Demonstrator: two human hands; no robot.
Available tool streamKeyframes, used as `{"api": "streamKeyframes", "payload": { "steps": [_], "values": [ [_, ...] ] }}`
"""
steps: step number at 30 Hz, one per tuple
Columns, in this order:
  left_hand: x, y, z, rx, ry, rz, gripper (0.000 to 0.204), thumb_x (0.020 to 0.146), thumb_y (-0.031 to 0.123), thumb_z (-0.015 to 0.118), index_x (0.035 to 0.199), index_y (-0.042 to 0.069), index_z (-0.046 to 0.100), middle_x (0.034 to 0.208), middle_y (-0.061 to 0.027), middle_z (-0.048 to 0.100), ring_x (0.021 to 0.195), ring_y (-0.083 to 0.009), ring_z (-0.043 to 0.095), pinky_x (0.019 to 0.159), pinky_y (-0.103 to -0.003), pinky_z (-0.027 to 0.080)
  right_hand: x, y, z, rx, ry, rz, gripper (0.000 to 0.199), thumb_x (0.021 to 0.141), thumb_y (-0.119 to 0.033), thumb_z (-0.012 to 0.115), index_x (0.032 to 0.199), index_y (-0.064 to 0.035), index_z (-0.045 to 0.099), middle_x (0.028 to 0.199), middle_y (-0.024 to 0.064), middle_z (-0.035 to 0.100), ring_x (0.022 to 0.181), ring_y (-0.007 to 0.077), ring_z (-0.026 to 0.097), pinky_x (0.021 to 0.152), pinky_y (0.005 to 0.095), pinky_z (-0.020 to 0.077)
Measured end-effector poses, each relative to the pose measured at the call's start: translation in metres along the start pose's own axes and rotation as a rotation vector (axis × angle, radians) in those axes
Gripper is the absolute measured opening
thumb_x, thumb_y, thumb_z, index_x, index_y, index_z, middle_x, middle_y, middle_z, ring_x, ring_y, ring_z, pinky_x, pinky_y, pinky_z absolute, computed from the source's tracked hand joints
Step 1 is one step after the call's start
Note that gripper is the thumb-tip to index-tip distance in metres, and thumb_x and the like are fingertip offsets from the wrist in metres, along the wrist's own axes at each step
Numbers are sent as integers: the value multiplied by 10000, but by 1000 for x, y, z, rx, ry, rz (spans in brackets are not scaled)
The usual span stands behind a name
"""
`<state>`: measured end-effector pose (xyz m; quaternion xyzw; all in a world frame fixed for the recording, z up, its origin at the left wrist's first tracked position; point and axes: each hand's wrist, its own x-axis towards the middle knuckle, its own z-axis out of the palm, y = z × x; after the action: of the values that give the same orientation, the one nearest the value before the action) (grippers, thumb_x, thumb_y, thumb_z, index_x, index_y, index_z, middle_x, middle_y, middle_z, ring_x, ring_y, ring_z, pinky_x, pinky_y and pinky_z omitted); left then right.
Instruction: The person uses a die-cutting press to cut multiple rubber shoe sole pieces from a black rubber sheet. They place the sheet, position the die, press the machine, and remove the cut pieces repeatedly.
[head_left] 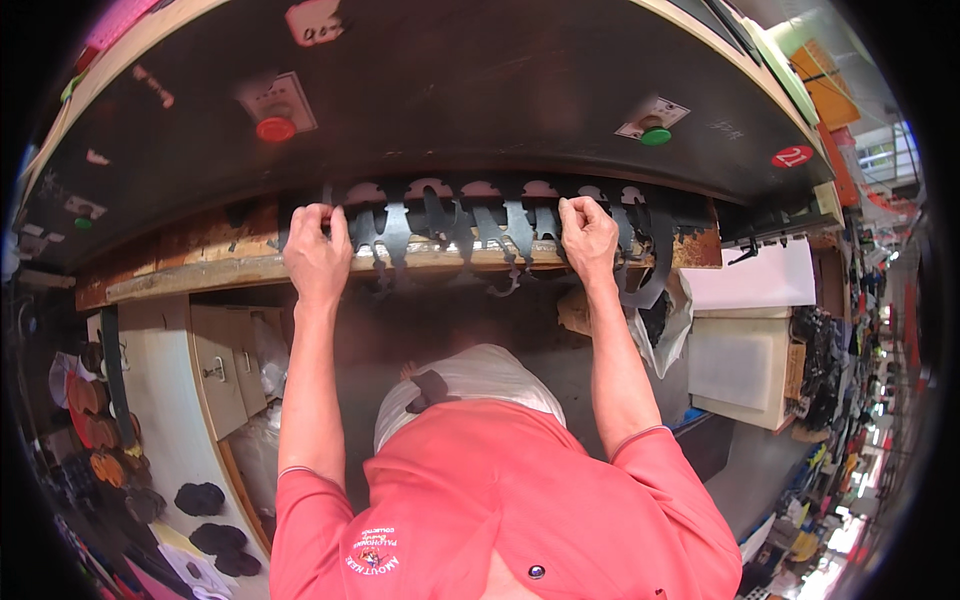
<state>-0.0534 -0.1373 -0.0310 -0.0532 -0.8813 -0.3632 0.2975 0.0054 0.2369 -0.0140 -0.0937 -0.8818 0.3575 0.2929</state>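
Observation:
A dark, thin sheet with several rounded cut-outs lies along the wooden front edge of a machine bed, its ragged strips hanging over toward me. My left hand has its fingers pinched together at the sheet's left end. Farther right, my right hand pinches the sheet near its right part. A loose curved strip of it droops beyond that hand. The far side of the sheet is hidden under the machine's black front panel.
The panel carries a red push button on the left and a green push button on the right. At lower left, dark cut pieces lie on a pale surface beside a cabinet. White sheets stand to the right.

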Motion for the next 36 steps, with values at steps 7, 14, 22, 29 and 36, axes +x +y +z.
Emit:
{"api": "streamKeyframes", "payload": {
  "steps": [7,14,22,29,36],
  "values": [
    [1,4,-6,-57,-35,-24,92,927,85,760,942,32,688,924,-146,672,809,-372,684,718,-464,547,-1,10,-8,55,-70,85,210,985,-175,746,870,-7,691,633,11,495,601,86,450,582,297,422],
    [1,7,-9,-89,-99,-26,124,929,66,756,962,17,647,921,-161,654,822,-388,671,709,-471,529,13,0,-19,149,-205,434,259,1001,-228,752,920,18,745,706,-59,604,668,27,488,608,235,421],
    [44,31,15,-204,-126,92,207,903,-20,714,1109,-12,691,1073,-159,718,1008,-360,675,909,-449,528,72,-78,64,79,-260,6,447,920,-230,830,1271,10,694,1175,120,714,1013,170,672,950,329,543],
    [76,47,71,-16,-324,178,482,943,25,697,1415,39,601,1379,-163,642,1323,-377,582,1105,-486,449,86,-118,158,-122,-354,-224,746,743,-234,863,1401,24,623,1484,393,450,1334,538,490,1139,541,445],
    [68,46,69,-3,-379,160,522,908,87,759,1403,36,605,1393,-137,630,1339,-357,557,1115,-493,424,112,-81,113,849,-512,444,754,812,-93,849,1489,54,551,1518,210,536,1431,280,516,1221,392,386]
  ]
}}
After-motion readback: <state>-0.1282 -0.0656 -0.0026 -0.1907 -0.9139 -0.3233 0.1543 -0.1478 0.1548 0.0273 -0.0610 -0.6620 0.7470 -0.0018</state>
